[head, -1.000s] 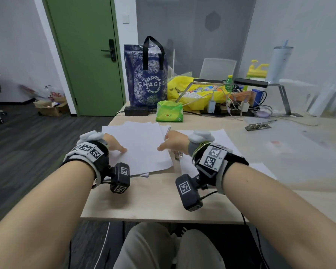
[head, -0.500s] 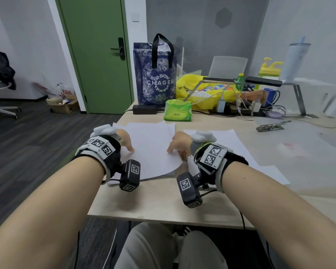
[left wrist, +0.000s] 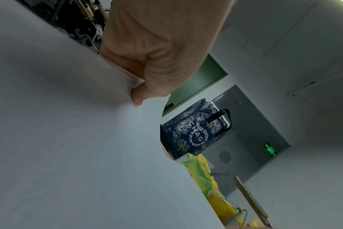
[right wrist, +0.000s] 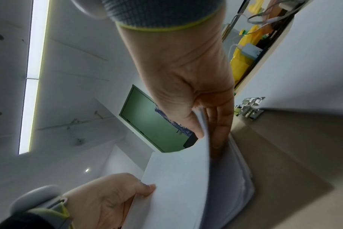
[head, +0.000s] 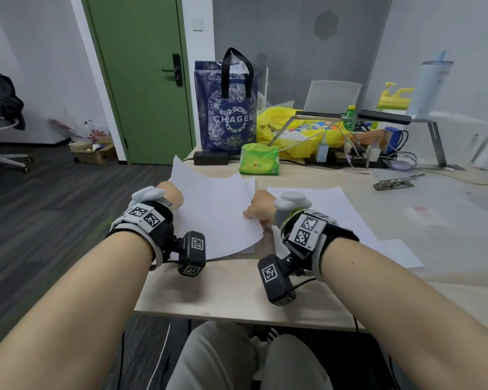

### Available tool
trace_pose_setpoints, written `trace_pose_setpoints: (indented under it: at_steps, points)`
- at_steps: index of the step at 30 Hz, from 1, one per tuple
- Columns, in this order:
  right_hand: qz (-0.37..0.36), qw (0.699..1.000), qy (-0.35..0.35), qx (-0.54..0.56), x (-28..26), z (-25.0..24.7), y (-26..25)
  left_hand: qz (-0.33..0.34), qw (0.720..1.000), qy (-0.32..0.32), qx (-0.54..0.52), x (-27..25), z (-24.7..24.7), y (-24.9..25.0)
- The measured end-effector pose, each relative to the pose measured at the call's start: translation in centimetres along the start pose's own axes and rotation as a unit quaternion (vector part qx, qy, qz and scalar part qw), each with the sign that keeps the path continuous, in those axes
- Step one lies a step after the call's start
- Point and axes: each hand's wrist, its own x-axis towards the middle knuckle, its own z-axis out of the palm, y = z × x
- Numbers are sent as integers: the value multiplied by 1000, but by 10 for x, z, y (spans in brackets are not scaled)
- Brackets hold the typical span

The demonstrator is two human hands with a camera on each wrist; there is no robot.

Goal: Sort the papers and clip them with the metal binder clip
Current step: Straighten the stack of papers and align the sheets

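My arms are bare to the wrists. Each wrist wears a black strap with a grey-white band carrying square black-and-white coded tags, and a pale grey rounded lump sits on top near my left hand (head: 168, 194) and my right hand (head: 261, 206). A small black camera block with its own tags hangs under each strap, thin black cables trailing. Yellow-green edging trims the grey cuffs. Light grey trousers cover my knees.

The papers (left wrist: 68, 139) hide the left hand's (left wrist: 157, 54) fingers; their edges are motion-blurred.
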Motion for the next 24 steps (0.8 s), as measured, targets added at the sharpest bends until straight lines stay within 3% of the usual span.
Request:
trace_pose_setpoints:
  at_steps: [7, 12, 18, 24]
  points:
    - [19, 994, 42, 99, 4, -10, 10, 5, 995, 31, -91, -10, 2, 14]
    - [2, 985, 115, 128, 1, -26, 35, 31, 989, 31, -139, -27, -1, 32]
    - [34, 977, 174, 120, -11, -63, 72, 58, 957, -64, -276, -46, 4, 64]
    - [74, 965, 216, 126, -31, -101, 124, 42, 941, -174, -287, -70, 16, 104]
